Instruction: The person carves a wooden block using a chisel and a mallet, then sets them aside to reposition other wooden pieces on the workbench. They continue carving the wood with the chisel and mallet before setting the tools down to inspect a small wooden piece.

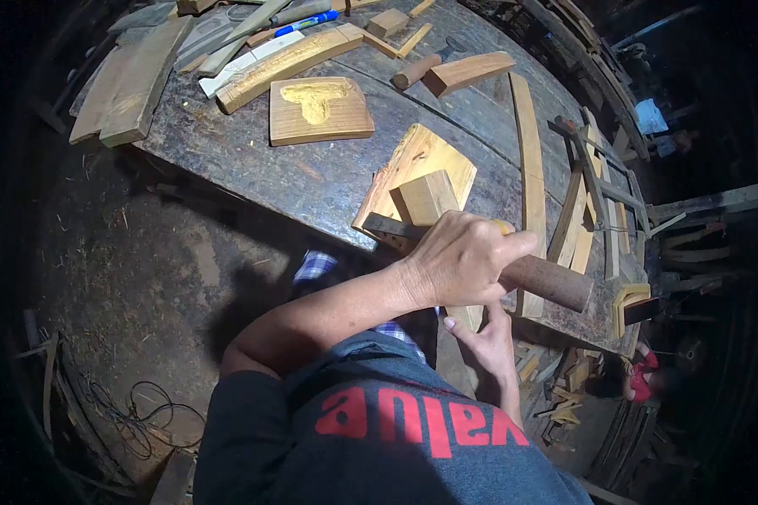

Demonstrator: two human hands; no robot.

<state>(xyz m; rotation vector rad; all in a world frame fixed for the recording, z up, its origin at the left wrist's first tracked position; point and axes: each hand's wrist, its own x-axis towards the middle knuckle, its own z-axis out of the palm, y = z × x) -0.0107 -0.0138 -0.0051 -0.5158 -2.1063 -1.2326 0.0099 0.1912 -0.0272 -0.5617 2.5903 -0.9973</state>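
Note:
My left hand [467, 257] is closed round a bladed tool, its thick brown wooden handle [556, 284] sticking out to the right. The tool's dark flat blade [389, 225] points left, close by a pale wooden block [430, 195]. Under that block lies a wider board [453, 158] with a rough, bark-like edge, at the front edge of the table. Lower down, my right hand [487, 343] is closed on a pale strip of wood [466, 317], thumb along its side. Its other fingers are partly hidden.
On the worn table [253, 172] rest a board with a carved T-shaped hollow [318, 109], a hammer [421, 69], a wood block [472, 72], a long slat [528, 160] and a blue marker [306, 23]. A wooden frame [594, 181] stands at right. A person in red [640, 374] is beyond.

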